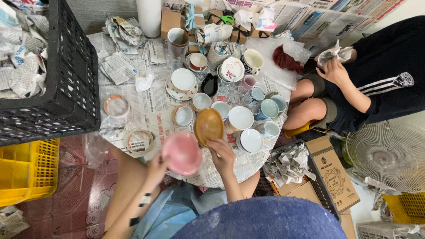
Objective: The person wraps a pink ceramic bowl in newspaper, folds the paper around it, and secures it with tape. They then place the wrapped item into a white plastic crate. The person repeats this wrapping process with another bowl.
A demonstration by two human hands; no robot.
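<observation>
My left hand (156,168) grips a pink bowl (182,152) by its rim, tilted over the near edge of the round table (150,106). My right hand (222,155) holds a brown wooden-looking bowl (208,126) upright on its edge, just right of the pink one. Both bowls hover above newspaper sheets. Beyond them stand several cups, bowls and saucers in white, pale blue and pink, such as a white bowl (241,117) and a white cup on a saucer (183,81).
A black crate (71,75) of crumpled newspaper stands at left over a yellow crate (26,170). Two tape rolls (117,106) lie on the table. Another person (376,75) sits at right wrapping something in paper. Cardboard boxes (332,172) and a fan (389,155) stand lower right.
</observation>
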